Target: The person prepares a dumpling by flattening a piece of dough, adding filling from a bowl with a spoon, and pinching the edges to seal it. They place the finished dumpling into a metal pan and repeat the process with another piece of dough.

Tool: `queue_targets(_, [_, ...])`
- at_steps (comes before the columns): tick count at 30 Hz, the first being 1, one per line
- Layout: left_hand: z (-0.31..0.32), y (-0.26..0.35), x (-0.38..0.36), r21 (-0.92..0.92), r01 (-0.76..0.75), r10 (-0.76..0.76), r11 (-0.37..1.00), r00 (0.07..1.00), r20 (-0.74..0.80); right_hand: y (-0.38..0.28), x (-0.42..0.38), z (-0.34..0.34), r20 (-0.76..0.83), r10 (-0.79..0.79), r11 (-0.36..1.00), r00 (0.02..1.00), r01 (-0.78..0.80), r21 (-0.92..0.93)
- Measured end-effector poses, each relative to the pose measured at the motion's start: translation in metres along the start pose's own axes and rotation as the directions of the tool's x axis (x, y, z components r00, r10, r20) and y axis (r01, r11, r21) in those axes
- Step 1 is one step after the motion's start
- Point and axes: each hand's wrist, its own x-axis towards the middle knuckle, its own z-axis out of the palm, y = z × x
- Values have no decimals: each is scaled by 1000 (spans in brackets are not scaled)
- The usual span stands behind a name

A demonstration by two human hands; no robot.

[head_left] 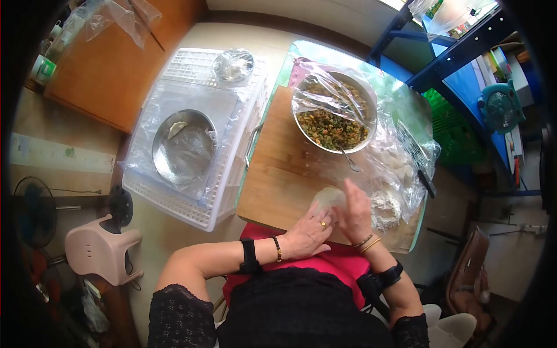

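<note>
My left hand (307, 235), with a ring, lies at the front edge of the wooden board (278, 168), its fingertips at a pale round dough wrapper (329, 198). At the wrapper's right side is my right hand (355, 214), fingers raised and partly blurred. Whether either hand grips the wrapper is unclear. Behind them a steel bowl of chopped filling (331, 129) stands partly under plastic film, a spoon handle (351, 162) sticking out over its front rim. White flour (386, 210) lies to the right of my right hand.
A white crate (203, 216) on the left bears a steel pan (191, 151) with one dumpling (177, 129) inside and a plastic-wrapped bowl (234, 65). A black-handled tool (426, 184) lies at the board's right. A pink stool (96, 249) stands at lower left.
</note>
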Motion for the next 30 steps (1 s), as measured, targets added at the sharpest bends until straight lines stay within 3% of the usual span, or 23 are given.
queue_targets(1, [-2, -1, -1, -3, 1, -1, 1000, 1000, 2, -7, -1, 4, 49, -106, 989, 993, 110, -94])
queue_targets(3, [-6, -1, -4, -21, 14, -13, 1000, 999, 42, 4, 2, 22, 1, -84, 989, 996, 83, -122])
queue_targets(6, [2, -3, -9, 50, -27, 29, 998, 999, -40, 23, 22, 16, -45, 136, 989, 990, -139, -53])
queue_targets(9, [6, -3, -6, 82, -18, 23, 996, 998, -50, 47, 21, 22, -186, 189, 981, 964, -177, 79])
queue_targets(11, [5, -2, -6, 32, -11, 13, 999, 998, -60, 58, 19, 13, -195, 262, 961, 945, -237, 143])
queue_targets(13, [7, -3, -5, -88, 1, -8, 996, 997, -79, 56, 22, -13, -109, 268, 963, 957, -270, -4])
queue_targets(15, [4, -1, -5, -97, -1, -11, 995, 991, -131, 49, 32, -39, -55, 305, 948, 951, -309, -79])
queue_targets(17, [-7, -1, -7, -97, 0, -18, 995, 983, -180, 48, 47, -57, 301, 311, 894, 901, -171, -413])
queue_targets(18, [-15, 0, -9, -108, 32, -55, 994, 974, -220, 36, 57, -64, 355, 352, 859, 866, -148, -489])
queue_targets(20, [-19, -5, -14, -121, 61, -91, 991, 963, -254, 37, 68, -58, 412, 319, 857, 854, -74, -510])
queue_targets(22, [-15, -15, -18, -343, 121, -252, 932, 895, -368, 35, 82, -52, 475, 285, 851, 833, 7, -525])
queue_targets(23, [-16, -19, -20, -345, 123, -253, 931, 897, -363, 29, 90, -47, 518, 349, 815, 781, 20, -579])
queue_targets(25, [-24, -27, -24, -682, 268, -511, 680, 840, -179, 22, 92, -39, 557, 417, 779, 718, 33, -626])
queue_targets(27, [-27, -33, -26, -704, 260, -548, 661, 808, -216, 19, 85, -34, 474, 216, 717, 853, 191, -671])
queue_targets(28, [-27, -36, -27, -762, 316, -620, 566, 772, -141, 15, 76, -33, 390, 99, 736, 916, 197, -648])
queue_targets(29, [-26, -39, -28, -809, 366, -682, 460, 729, -58, 8, 65, -34, 393, 107, 737, 913, 193, -648])
queue_targets(30, [-24, -42, -29, -836, 382, -690, 394, 724, 5, -6, 55, -39, 327, -44, 818, 944, 222, -531])
